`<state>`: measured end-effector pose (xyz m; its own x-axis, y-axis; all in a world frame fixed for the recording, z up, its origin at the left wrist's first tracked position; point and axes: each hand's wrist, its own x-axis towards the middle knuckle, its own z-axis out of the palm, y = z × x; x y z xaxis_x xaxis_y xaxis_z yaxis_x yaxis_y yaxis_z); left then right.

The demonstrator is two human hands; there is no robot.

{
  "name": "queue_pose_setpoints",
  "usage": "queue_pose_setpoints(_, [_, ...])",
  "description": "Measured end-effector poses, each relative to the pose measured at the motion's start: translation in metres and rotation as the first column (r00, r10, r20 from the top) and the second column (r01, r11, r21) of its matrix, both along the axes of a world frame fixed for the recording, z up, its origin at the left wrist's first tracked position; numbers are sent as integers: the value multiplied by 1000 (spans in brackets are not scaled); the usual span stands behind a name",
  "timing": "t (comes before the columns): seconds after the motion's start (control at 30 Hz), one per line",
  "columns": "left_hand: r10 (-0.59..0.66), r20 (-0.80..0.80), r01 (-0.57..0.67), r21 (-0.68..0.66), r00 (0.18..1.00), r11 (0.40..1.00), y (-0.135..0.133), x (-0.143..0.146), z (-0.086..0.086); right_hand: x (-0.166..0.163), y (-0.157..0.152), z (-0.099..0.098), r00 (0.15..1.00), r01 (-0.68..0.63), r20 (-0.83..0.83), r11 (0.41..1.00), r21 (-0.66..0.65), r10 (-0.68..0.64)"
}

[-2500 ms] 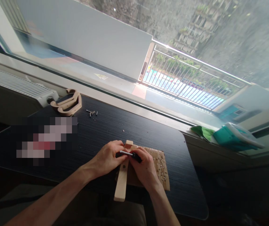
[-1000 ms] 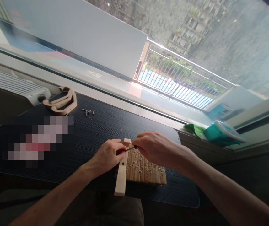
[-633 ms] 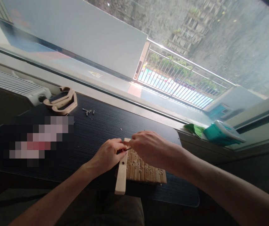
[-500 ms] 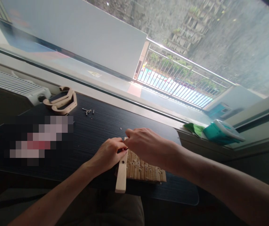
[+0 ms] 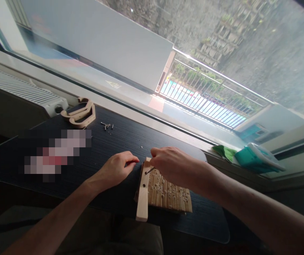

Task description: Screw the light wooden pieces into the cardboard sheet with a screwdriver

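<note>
A pale wooden bar (image 5: 142,202) with dark holes lies along the left edge of a ribbed brown board (image 5: 169,198), which is strewn with small light crumbs. My right hand (image 5: 169,161) is closed above the board, around a thin metal rod (image 5: 150,170) that looks like a hex key. The rod's tip meets the bar's upper hole; its other end is hidden in my fist. Left of the bar, apart from it, my left hand (image 5: 120,164) has thumb and fingers pinched together. Whatever is between those fingertips, if anything, is too small to make out.
Curved wooden pieces (image 5: 81,115) stand at the dark table's (image 5: 109,141) far left corner, beside several small metal screws (image 5: 106,126). A blurred-out item (image 5: 58,152) lies nearer. On the windowsill are a green cloth (image 5: 225,152) and a teal box (image 5: 256,157). A radiator (image 5: 34,92) adjoins the table.
My left hand has drawn off the bar to the left, uncovering the upper hole and the rod in it. My right hand stays over the board. The whole view has shifted slightly.
</note>
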<state>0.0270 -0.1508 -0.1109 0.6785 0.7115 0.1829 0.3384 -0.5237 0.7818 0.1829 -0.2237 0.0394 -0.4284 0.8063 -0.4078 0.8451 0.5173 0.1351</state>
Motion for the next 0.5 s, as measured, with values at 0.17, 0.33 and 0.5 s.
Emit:
queue_pose_setpoints(0.17, [-77,-25,77,-13,997,997,-7,7,7,1,1,-4,1000,4,-1,1000,17,-4])
queue_pose_setpoints(0.33, [-154,-15,154,-29,988,988,-14,17,8,1,1,-4,999,35,5,999,30,-35])
queue_pose_setpoints(0.5, [-160,7,160,-50,987,986,-16,23,5,0,1,-1,998,56,12,998,12,-56])
